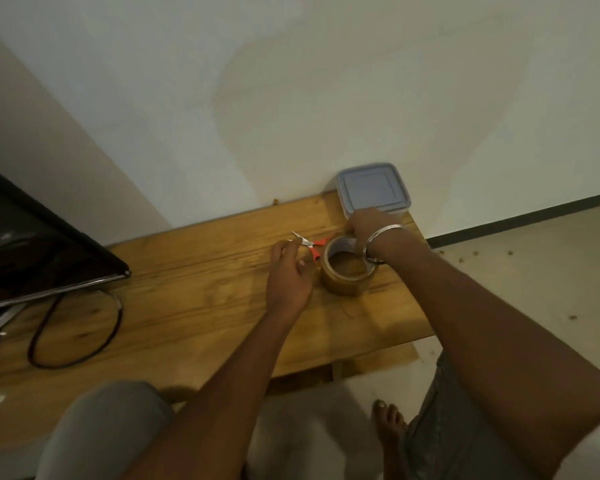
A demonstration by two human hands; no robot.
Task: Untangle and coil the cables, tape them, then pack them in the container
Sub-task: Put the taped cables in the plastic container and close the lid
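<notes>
A brown tape roll stands on the wooden table. Just behind it my right hand reaches down between the roll's far rim and the lidded clear container; its fingertips are hidden, so what it grips is unclear. Red-handled scissors lie left of the roll. My left hand hovers beside them with its fingers loosely curled, one fingertip near the blades. A black cable lies in a loose loop at the table's left.
A black screen takes up the table's left end, with the cable running under it. The container sits in the far right corner against the wall. My knees and a bare foot are below the table's near edge.
</notes>
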